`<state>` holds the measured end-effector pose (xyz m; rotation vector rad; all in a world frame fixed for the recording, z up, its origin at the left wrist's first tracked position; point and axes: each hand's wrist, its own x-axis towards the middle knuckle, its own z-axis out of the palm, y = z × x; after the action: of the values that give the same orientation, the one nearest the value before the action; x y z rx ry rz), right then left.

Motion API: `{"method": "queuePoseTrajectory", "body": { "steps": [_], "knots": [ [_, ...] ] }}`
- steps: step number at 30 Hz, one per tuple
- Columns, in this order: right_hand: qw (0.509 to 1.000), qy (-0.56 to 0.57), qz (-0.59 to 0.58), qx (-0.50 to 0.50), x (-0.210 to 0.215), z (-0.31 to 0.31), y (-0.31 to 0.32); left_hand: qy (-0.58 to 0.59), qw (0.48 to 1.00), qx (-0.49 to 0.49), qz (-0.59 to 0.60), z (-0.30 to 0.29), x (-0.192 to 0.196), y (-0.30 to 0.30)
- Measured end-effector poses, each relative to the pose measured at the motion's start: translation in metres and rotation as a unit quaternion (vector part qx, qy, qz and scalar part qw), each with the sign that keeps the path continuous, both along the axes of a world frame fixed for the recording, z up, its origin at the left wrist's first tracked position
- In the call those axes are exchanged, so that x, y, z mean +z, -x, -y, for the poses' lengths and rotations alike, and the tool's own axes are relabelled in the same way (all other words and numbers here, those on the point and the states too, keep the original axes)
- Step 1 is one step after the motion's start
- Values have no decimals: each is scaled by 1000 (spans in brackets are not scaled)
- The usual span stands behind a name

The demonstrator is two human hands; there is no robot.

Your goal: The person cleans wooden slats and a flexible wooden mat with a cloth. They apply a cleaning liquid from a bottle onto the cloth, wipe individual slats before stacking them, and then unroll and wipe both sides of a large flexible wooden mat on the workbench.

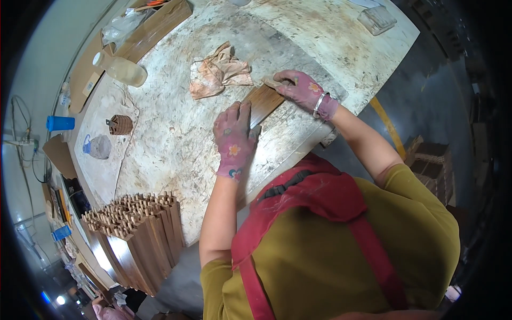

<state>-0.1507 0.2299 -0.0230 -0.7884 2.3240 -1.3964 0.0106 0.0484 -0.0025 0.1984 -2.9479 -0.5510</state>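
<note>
A small brown wooden board (265, 106) with a glossy face lies between my hands on the worn, stained worktable (176, 144). Its left edge is gripped by my left hand (234, 136), in a pink-purple glove with a flower print. On the board's far right end, my right hand (306, 92), gloved alike and with a bracelet at the wrist, has its fingers closed over the edge. Just beyond the board lies a crumpled, stained cloth (218, 73).
At the near left stand several upright wooden boards (154, 240) with dowel pegs on top. Farther left are a capped bottle of pale liquid (120, 69), a small brown coil-like object (121, 125) and a blue cup (60, 123). A folded cloth (376, 20) sits at the far right.
</note>
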Motion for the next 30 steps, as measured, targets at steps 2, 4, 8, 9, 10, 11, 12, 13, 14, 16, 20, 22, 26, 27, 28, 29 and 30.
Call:
{"method": "queuePoseTrajectory", "body": {
  "steps": [2,4,8,9,10,11,12,13,14,16,20,22,26,27,28,29,30],
  "knots": [
    [999,-36,-39,-6,3,-1,-4,-4,1000,1,-1,1,-4,0],
    [998,-65,-16,3,13,-9,-16,12,1000,9,4,3,-4,-1],
    [991,-120,27,55,42,-46,-35,18,1000,17,11,3,-5,-2],
    [986,-132,-10,104,43,-57,-34,22,999,13,21,3,0,-1],
    [991,-104,1,84,43,-62,-34,-10,1000,-3,17,7,0,0],
    [995,-77,11,64,45,-66,-36,-41,999,-21,13,14,0,2],
    [998,-47,22,44,45,-68,-37,-71,997,-37,11,23,-1,4],
    [999,-43,19,24,49,-66,-35,-56,997,-52,3,32,2,5],
    [999,-22,41,8,46,-61,-32,-39,997,-59,15,44,-3,7],
    [996,25,85,-29,32,-50,-24,-35,995,-65,67,51,6,12],
    [1000,6,-2,-7,18,-12,-10,-78,989,-70,102,54,-8,10],
    [1000,-4,-22,-9,5,-3,-7,-61,990,-65,113,48,-4,10],
    [996,-46,-71,17,6,0,-17,-23,991,-57,121,41,-2,8],
    [995,-76,-64,18,12,-2,-23,-14,991,-55,120,41,-2,8],
    [993,-106,-58,20,19,-6,-29,-11,990,-51,128,40,0,8],
    [991,-106,-65,39,24,-15,-34,-7,990,-46,135,39,2,9],
    [992,-102,-47,49,29,-27,-33,-4,989,-42,142,38,2,9]
  ]
}}
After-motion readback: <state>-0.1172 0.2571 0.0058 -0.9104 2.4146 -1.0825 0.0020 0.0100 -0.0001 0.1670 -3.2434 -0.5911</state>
